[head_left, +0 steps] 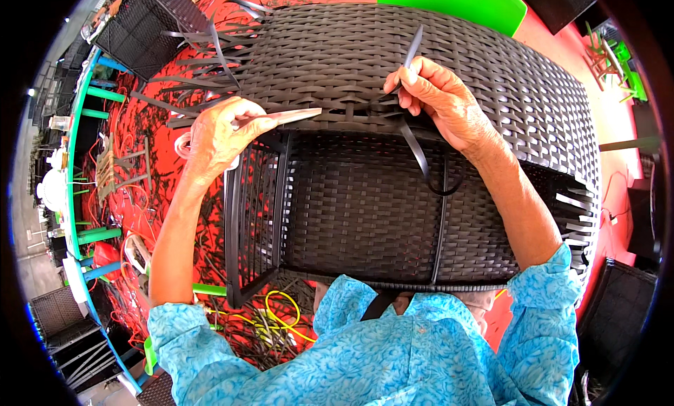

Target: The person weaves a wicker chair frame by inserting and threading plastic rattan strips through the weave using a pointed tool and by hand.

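A large dark-brown woven wicker furniture piece [337, 55] lies in front of me, its open frame side facing my body. My left hand [219, 131] is closed around a flat, pale, pointed tool [298, 115]. The tool's tip rests by a small gap in the weave along the near edge. To the right, my right hand [449, 104] pinches a flat dark plastic strip [413, 47] between thumb and fingers. One end of the strip points up past the fingertips, and a curled length [415, 148] hangs below the hand over the frame opening.
Loose strip ends [210, 62] fan out at the weave's left side, with more at the lower right [577, 209]. Strip scraps litter the red floor [189, 62]. A yellow cord [284, 311] lies below left. Beyond the piece stands a bright green panel [456, 2]; a green-edged table [72, 160] stands left.
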